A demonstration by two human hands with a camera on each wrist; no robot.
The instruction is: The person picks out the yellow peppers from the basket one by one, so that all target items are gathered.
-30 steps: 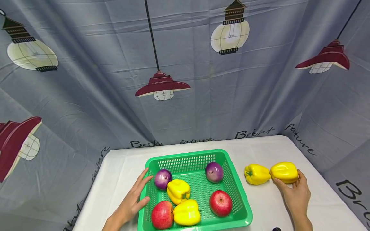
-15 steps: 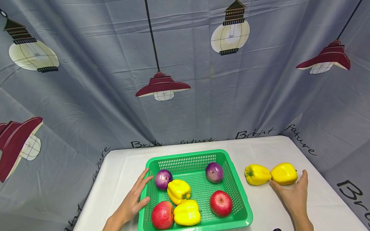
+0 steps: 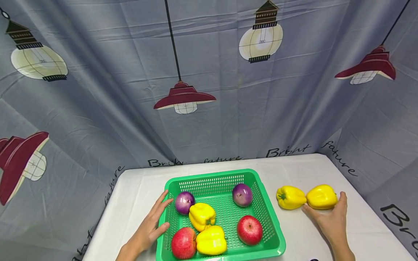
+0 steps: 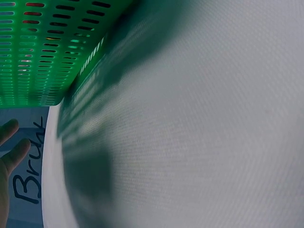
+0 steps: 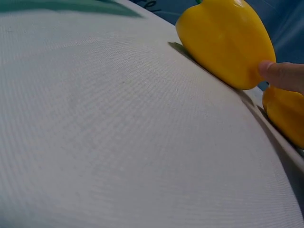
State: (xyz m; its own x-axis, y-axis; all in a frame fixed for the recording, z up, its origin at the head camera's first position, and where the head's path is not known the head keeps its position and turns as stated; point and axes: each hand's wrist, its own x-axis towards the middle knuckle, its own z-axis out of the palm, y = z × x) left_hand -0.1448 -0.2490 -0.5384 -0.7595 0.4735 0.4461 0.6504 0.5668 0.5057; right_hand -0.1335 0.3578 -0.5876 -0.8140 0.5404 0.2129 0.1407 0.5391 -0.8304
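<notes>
Two yellow bell peppers lie end to end on the white table to the right of the basket: the left bell pepper [image 3: 291, 197] and the right bell pepper [image 3: 322, 197]. My right hand [image 3: 330, 219] is spread around the near side of the right one, thumb at the gap between the two, fingers apart from its right end. In the right wrist view the thumb [image 5: 284, 76] overlaps the left bell pepper [image 5: 225, 42]; contact is hard to tell. My left hand [image 3: 146, 228], fingers extended, is at the left rim of a green plastic basket [image 3: 279, 232].
Inside the basket are two purple onion-like balls [image 3: 184, 202], two red apples [image 3: 249, 230] and two more yellow bell peppers [image 3: 211, 240]. A small dark round object [image 3: 314, 260] shows at the bottom edge. A grey printed curtain [image 3: 209, 134] hangs behind the table [image 3: 140, 181].
My right hand has loosened from the right bell pepper: its fingers moved off the right end and the thumb slid left. The left hand has stayed put.
</notes>
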